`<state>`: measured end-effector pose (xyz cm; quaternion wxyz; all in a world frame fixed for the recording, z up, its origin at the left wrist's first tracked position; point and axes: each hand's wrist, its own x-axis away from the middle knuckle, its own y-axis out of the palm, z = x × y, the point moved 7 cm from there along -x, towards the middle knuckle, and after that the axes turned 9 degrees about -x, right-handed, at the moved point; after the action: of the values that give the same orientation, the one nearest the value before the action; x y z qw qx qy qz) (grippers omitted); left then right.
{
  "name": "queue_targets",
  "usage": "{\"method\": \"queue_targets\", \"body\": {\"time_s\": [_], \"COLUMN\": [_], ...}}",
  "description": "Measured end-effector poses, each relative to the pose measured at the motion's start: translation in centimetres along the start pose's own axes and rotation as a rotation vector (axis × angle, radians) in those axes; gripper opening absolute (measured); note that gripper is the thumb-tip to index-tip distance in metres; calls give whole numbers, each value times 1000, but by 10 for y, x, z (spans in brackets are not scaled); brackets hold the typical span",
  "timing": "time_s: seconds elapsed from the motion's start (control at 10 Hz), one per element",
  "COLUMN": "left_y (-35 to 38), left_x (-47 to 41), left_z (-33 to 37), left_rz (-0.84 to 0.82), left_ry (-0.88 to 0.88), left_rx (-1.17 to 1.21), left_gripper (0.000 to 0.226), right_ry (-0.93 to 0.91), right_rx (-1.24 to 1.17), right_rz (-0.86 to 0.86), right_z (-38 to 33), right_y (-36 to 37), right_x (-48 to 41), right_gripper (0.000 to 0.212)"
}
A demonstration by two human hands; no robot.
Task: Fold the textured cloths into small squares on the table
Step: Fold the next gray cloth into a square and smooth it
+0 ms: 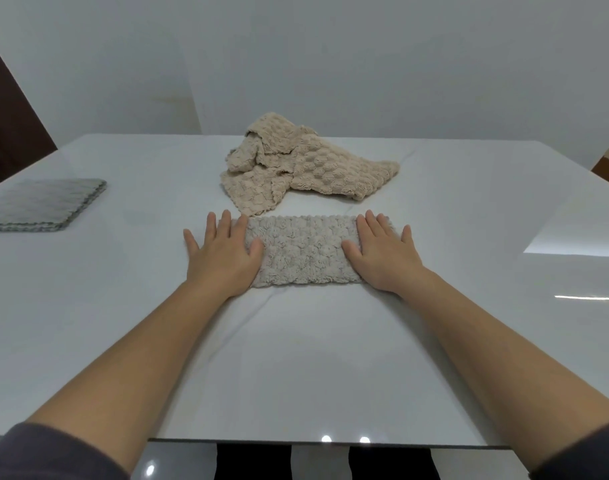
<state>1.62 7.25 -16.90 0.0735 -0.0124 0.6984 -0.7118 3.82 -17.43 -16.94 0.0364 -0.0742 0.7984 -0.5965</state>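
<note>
The cloth strip [305, 254] is pressed down by the left grip [223, 254] and right grip [382, 258], both flat, nothing grasped. Next, one end likely gets folded over.

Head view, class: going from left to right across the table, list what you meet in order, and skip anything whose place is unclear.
grey folded cloths → left hand → pale folded strip of cloth → right hand

Find the folded cloth [303, 252] on the table [331, 358], left hand [223, 254] flat on its 9 o'clock end, right hand [382, 254] on its 3 o'clock end, crumpled cloth [296, 164] just behind at 12 o'clock, flat stack [43, 204] well apart at 10 o'clock.
</note>
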Motion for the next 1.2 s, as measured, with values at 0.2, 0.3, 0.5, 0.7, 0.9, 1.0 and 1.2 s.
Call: {"method": "queue_targets", "body": {"time_s": [0.2,0.3,0.5,0.7,0.9,1.0,1.2], "left_y": [2,3,4,3,1,1,-1], "left_x": [-2,-2,-3,-3,-1,-1,2], "left_z": [1,1,1,-1,0,0,-2], "left_rz": [-19,-23,-28,-24,-22,-23,1], "left_ry": [12,4,5,11,12,9,-24], "left_rx": [-24,-23,-7,3,4,10,10], "left_gripper": [61,61,61,61,61,61,64], "right_ry": [26,-142,-214,-122,-76,-59,-11], "right_rx": [83,47,-94,-58,-38,-31,-25], "right_rz": [76,179,105,86,132,122,98], "right_z": [-47,-102,-102,-50,-9,3,23], "right_y": [-26,-13,23,10,-5,-8,-10], "right_x": [-12,-10,-9,-8,1,4,8], "right_gripper": [71,65,60,61,60,60,60]}}
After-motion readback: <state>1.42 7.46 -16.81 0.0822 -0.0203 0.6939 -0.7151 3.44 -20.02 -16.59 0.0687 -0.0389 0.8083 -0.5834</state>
